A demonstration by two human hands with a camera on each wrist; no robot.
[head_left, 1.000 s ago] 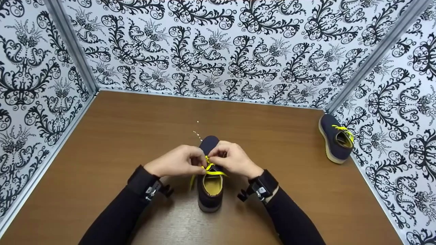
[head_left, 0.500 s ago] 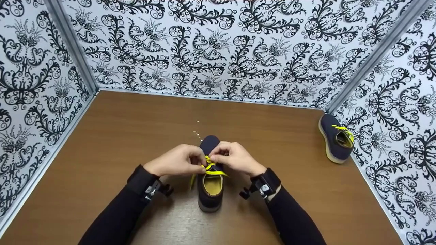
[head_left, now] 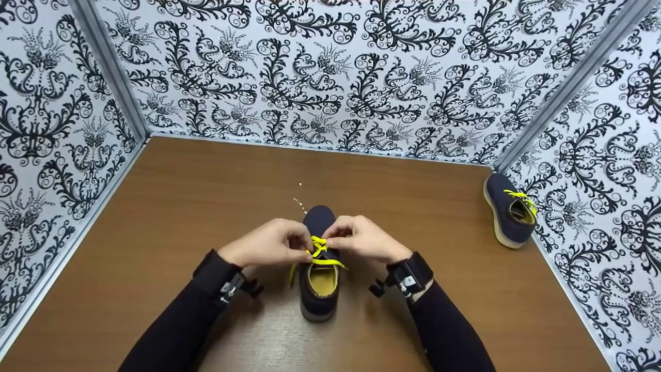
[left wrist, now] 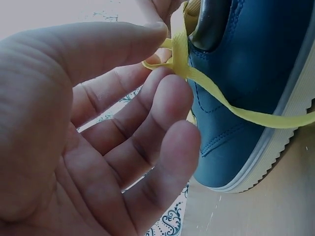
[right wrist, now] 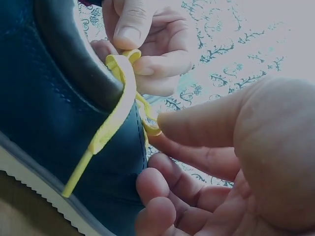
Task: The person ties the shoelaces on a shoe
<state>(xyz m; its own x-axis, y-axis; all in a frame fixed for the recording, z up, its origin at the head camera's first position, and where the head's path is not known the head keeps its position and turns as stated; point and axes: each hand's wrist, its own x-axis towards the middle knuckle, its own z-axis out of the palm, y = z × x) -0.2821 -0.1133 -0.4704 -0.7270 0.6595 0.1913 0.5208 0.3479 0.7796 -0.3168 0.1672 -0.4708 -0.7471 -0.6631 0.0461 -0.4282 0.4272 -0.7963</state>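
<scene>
A dark blue shoe [head_left: 318, 219] with a yellow shoelace [head_left: 330, 262] stands upright on the table, toe pointing away from me. From its left side, my left hand [head_left: 271, 242] pinches a small loop of the lace between thumb and forefinger. On the other side my right hand [head_left: 365, 239] pinches a second loop by thumb and forefinger, as the right wrist view shows. The remaining fingers of both hands are loosely curled by the shoe. One lace end [right wrist: 78, 174] hangs over the shoe's side, and the other lace end [left wrist: 266, 119] crosses the opposite side.
Against the right wall lies a matching shoe [head_left: 508, 212], tilted on its side, its yellow lace tied. Patterned wall panels [head_left: 320, 77] border the brown table [head_left: 217, 191] at the back and both sides. Small white marks [head_left: 299, 204] show on the table beyond the toe.
My right hand has shifted a little to the right, drawing its lace loop outward from the middle. The left hand and both shoes have stayed in place.
</scene>
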